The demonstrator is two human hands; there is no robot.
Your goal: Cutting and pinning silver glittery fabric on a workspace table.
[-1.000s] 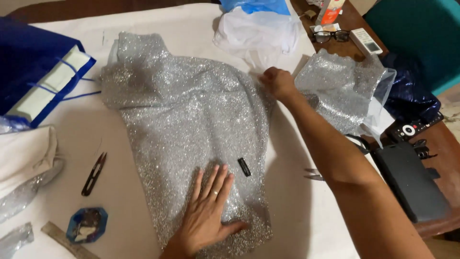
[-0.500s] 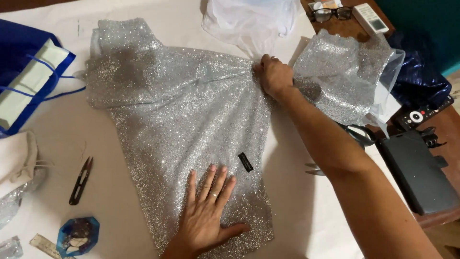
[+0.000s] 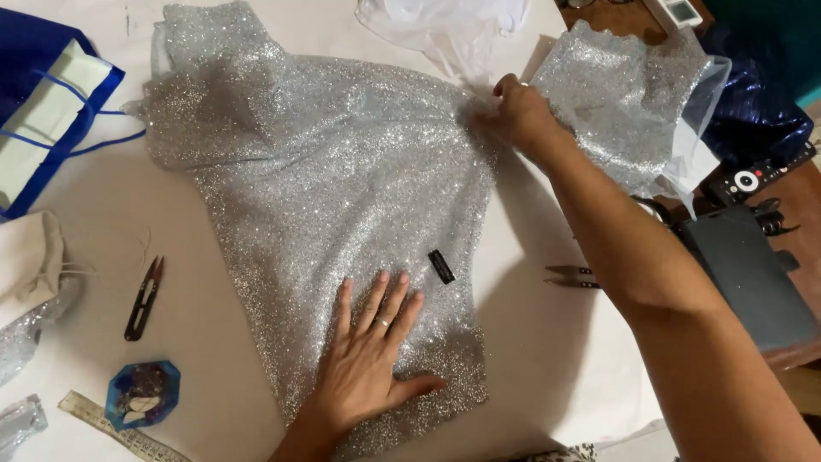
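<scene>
The left hand (image 3: 369, 359) lies flat, fingers spread, pressing the near end of the garment (image 3: 333, 205) onto the worktop (image 3: 530, 359), close to its near edge. The right hand (image 3: 517, 115) is closed in a pinch on the garment's right side edge, towards the far right corner of the worktop; the 2 hands are well apart. The garment, silver and sequinned, lies spread across the middle of the worktop, with a small black label (image 3: 441, 266) on it just beyond the left fingertips. A second sequinned piece (image 3: 629, 111) lies just right of the right hand, partly over the right edge. White tulle (image 3: 453, 30) lies at the far edge, close to the pinched spot. Risk 1: if the right hand pulls while the left holds the cloth down, the loose fabric could stretch or distort. Risk 2: sequins could snag the tulle. Risk 3: scissor tips (image 3: 571, 275) point out from under the right forearm, just beside the garment; a sweep of the arm could drive them into cloth or skin. Thread snips (image 3: 144, 298) lie near the left edge, apart from the garment.
</scene>
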